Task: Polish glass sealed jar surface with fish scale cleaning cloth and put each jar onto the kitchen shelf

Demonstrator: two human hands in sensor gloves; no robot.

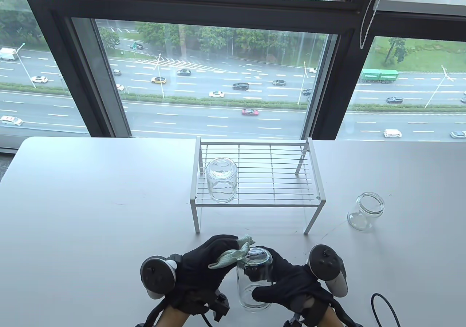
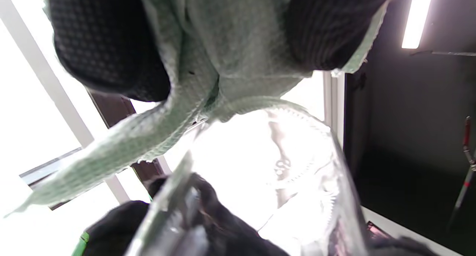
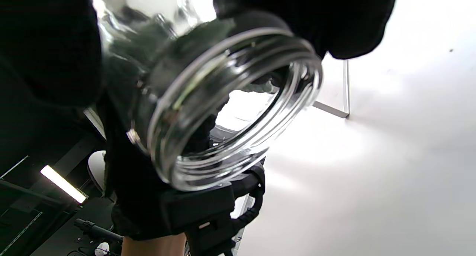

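My right hand [image 1: 271, 283] grips a clear glass jar [image 1: 253, 281] held bottom-up near the table's front edge; in the right wrist view its threaded mouth [image 3: 238, 107] faces the camera. My left hand [image 1: 207, 258] holds a pale green fish scale cloth [image 1: 230, 255] and presses it against the jar's upturned base. The left wrist view shows the cloth [image 2: 208, 70] draped between my gloved fingers [image 2: 108, 44] onto the jar [image 2: 267, 174]. Another jar [image 1: 221, 180] stands upside down on the left of the white wire shelf [image 1: 255, 181]. A third jar [image 1: 365, 211] sits upright, mouth open, on the table at the right.
The white table [image 1: 91, 196] runs back to a large window behind the shelf. A black cable [image 1: 386, 307] loops at the front right corner. The shelf's right part holds nothing.
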